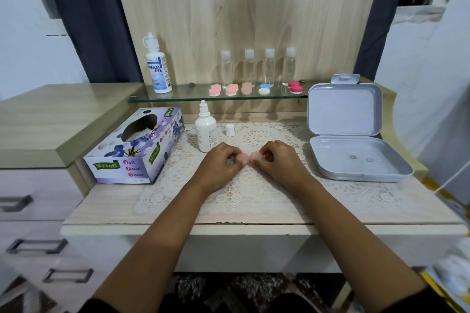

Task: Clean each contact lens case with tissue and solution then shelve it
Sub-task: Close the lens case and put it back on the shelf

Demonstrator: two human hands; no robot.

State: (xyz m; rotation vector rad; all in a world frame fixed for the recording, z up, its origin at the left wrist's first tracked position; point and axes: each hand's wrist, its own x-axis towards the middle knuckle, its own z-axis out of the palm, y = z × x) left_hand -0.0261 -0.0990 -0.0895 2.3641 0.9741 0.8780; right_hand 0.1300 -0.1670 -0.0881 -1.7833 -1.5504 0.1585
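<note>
Both my hands meet over the lace mat (254, 193) on a pale pink contact lens case (248, 157). My left hand (222, 164) pinches its left end with curled fingers. My right hand (276, 160) pinches its right end. Much of the case is hidden by my fingers. A small white solution bottle (205, 132) stands uncapped just behind my left hand, its white cap (230, 130) beside it. The tissue box (138, 147) lies to the left. On the glass shelf (178, 96) lie several lens cases: pink ones (223, 89), a blue-and-white one (264, 89) and a magenta one (295, 86).
A tall solution bottle (157, 66) stands at the shelf's left end; several clear travel bottles (259, 66) line its back. An open grey plastic box (356, 155) sits right of the mat. Drawers (38, 211) are at the left. A wooden panel backs the desk.
</note>
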